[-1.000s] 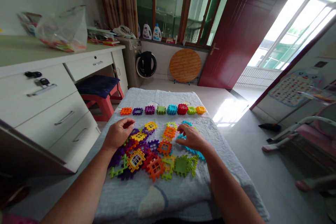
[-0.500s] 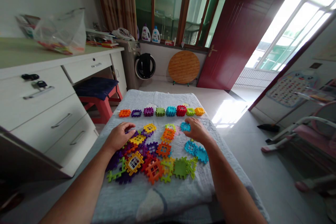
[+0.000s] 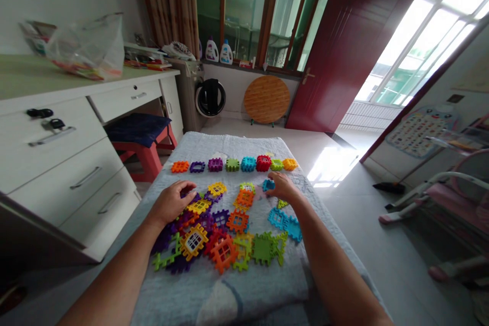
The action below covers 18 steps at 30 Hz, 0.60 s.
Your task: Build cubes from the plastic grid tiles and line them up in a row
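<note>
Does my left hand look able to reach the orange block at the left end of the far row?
Probably yes: the left hand seems empty, and only cloth shows between it and that orange block.

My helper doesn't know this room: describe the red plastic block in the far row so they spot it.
Find the pale blue-grey cloth spread before the person. Along its far end runs a row of notched plastic blocks. The red notched plastic block, sixth from left between a blue block and a lime-green block, is that row's only red one.
</note>
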Motion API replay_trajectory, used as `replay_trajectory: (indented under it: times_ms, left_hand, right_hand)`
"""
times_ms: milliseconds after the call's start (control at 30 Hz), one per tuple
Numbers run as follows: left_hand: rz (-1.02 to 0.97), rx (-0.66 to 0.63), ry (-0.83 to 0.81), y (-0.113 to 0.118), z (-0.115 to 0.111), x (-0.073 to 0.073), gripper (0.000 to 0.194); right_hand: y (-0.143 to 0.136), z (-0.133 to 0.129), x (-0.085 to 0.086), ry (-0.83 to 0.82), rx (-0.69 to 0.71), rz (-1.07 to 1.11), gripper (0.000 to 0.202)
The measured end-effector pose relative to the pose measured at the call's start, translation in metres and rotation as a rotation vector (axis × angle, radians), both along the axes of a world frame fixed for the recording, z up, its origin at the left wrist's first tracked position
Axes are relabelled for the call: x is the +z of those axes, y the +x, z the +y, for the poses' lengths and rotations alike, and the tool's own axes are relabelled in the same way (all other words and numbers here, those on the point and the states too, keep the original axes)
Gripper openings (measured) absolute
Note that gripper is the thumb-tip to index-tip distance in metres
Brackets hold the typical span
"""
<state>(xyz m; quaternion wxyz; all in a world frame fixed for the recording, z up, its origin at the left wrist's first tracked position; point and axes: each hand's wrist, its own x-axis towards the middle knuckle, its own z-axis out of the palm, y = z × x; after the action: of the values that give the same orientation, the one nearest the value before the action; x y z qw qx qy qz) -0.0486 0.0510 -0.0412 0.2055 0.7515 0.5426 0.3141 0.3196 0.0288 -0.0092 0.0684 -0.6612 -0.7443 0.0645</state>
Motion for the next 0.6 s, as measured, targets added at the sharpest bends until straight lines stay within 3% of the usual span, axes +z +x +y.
replay_trajectory:
  times_ms: [167, 300, 433, 600]
  left_hand:
    - [0.005, 0.003, -0.003, 0.000, 0.000, 0.000, 0.033]
    - [-0.005, 0.000, -0.008, -0.001, -0.001, -0.001, 0.035]
    - [-0.010, 0.015, -0.026, 0.000, -0.003, 0.002, 0.036]
    - [-0.029, 0.041, -0.047, 0.000, -0.004, 0.005, 0.038]
  right_hand:
    - [-0.006, 0.000, 0.004, -0.039, -0.043, -0.045, 0.059]
    - [-0.010, 0.008, 0.018, 0.038, -0.027, -0.035, 0.058]
    - [-0.021, 0.037, 0.040, 0.219, 0.038, 0.052, 0.060]
    - [-0.038, 0.081, 0.048, 0.196, 0.068, 0.022, 0.063]
